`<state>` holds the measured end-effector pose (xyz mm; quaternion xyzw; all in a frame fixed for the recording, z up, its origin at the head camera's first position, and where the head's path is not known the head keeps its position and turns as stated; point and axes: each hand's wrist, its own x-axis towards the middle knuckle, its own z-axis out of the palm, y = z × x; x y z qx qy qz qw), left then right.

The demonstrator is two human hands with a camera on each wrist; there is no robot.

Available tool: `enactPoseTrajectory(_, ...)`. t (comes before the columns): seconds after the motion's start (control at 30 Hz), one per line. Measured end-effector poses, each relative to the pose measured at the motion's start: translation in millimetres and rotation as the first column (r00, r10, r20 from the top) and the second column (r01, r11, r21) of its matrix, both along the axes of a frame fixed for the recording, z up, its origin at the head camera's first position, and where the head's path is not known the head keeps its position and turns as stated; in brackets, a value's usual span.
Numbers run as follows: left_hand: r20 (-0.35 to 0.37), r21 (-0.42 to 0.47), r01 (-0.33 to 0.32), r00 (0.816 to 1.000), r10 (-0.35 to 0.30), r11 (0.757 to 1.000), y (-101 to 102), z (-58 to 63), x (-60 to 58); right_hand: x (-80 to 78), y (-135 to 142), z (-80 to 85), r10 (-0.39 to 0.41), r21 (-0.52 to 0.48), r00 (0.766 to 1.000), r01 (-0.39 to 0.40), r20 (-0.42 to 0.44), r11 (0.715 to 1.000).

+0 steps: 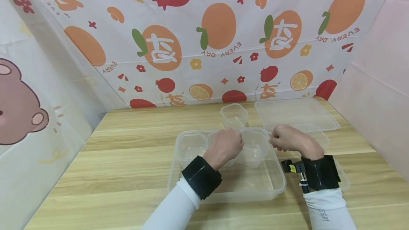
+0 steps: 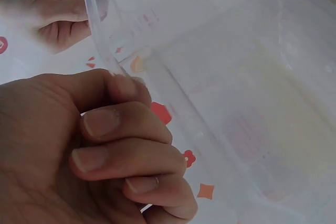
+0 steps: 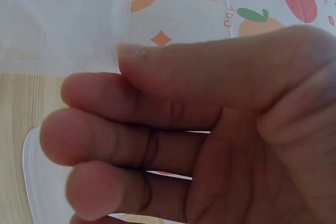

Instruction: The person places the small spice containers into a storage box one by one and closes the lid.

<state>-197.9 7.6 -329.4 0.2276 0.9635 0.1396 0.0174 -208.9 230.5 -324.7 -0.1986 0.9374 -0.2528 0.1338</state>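
Note:
A large clear plastic box [image 1: 252, 196] stands on the wooden table. Inside at its back left sits a small clear container [image 1: 191, 143]; another beside it is mostly hidden behind my left hand [image 1: 225, 146]. At the back right is a third small clear container [image 1: 252, 153]. My left hand's thumb and forefinger pinch a clear rim [image 2: 107, 51], seemingly this container's; the other fingers curl loosely. On its right side, my right hand [image 1: 292, 139] pinches a clear plastic edge [image 3: 79, 61] between thumb and forefinger. The see-through walls overlap, so its exact grip is hard to make out.
Behind the box stands another small clear container [image 1: 234, 114]. A large clear lid [image 1: 297, 111] lies at the back right, with smaller clear lids [image 1: 321, 137] near my right hand and under the wrist. A fruit-printed cloth [image 1: 220, 74] hangs behind the table.

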Motion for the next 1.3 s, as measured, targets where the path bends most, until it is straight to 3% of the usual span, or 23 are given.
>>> enactPoseTrajectory(0.43, -0.021, -0.029, -0.001, 1.000, 0.000, 1.000, -1.1, -2.2, 0.3, 0.3, 0.2, -0.6, 0.009, 0.000, 1.000, -0.009, -0.010, 1.000)
enactPoseTrajectory(0.57, -0.003, -0.052, 0.099, 0.995, -0.099, 0.994, -2.1, 1.1, -0.9, 0.4, -0.1, 0.0, 0.007, 0.003, 1.000, -0.007, -0.007, 1.000)
enactPoseTrajectory(0.67, 0.046, -0.085, 0.191, 0.981, -0.188, 0.978, -3.3, 4.6, -1.9, 0.0, -0.3, 0.4, 0.004, 0.007, 1.000, -0.004, -0.008, 1.000)
enactPoseTrajectory(0.8, 0.088, -0.111, 0.239, 0.969, -0.230, 0.965, -4.6, 6.1, -2.2, -0.3, -0.3, 1.0, 0.002, 0.012, 1.000, -0.002, -0.005, 1.000)
enactPoseTrajectory(1.3, -0.005, -0.162, 0.244, 0.969, -0.248, 0.956, -1.5, 6.1, -1.8, -1.2, -2.7, 1.7, 0.005, 0.010, 1.000, -0.005, -0.006, 1.000)
